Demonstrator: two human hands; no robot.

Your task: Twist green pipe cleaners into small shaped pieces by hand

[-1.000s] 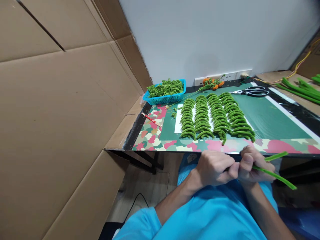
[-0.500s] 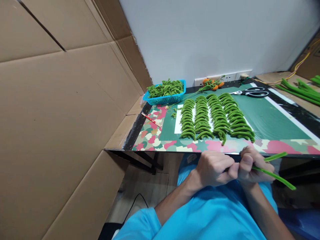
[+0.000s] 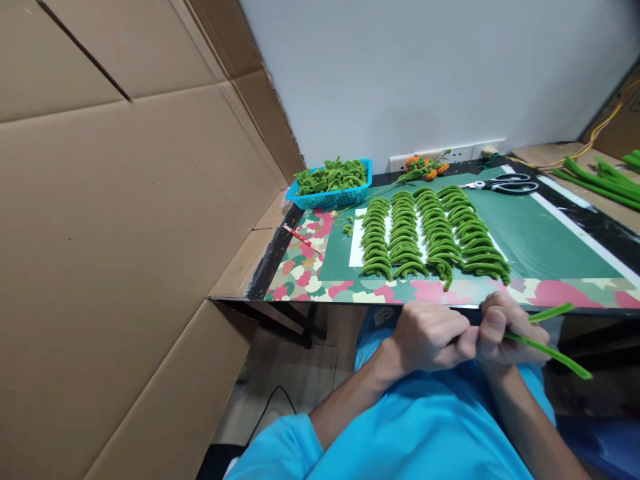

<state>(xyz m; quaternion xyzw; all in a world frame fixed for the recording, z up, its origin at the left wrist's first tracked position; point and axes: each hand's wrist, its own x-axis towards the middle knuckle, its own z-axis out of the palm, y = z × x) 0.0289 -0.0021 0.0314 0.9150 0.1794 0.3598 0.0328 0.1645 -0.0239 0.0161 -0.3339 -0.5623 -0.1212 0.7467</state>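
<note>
Just off the table's front edge, my right hand (image 3: pixel 509 330) is closed around green pipe cleaners (image 3: pixel 553 357), and two fuzzy ends stick out to its right. My left hand (image 3: pixel 435 337) is closed too, its thumb side up against the right hand; whatever lies inside its fingers is hidden. Beyond both hands, rows of curled green pipe cleaner pieces (image 3: pixel 433 233) lie on a white sheet (image 3: pixel 355 247).
A blue basket (image 3: pixel 333 199) heaped with green curls stands at the back left. Black-handled scissors (image 3: pixel 510 185), orange flowers (image 3: pixel 427 167) and a red stick (image 3: pixel 303 239) lie on the table. Long green stems (image 3: pixel 600 181) rest at right. A cardboard wall (image 3: pixel 150 220) rises on the left.
</note>
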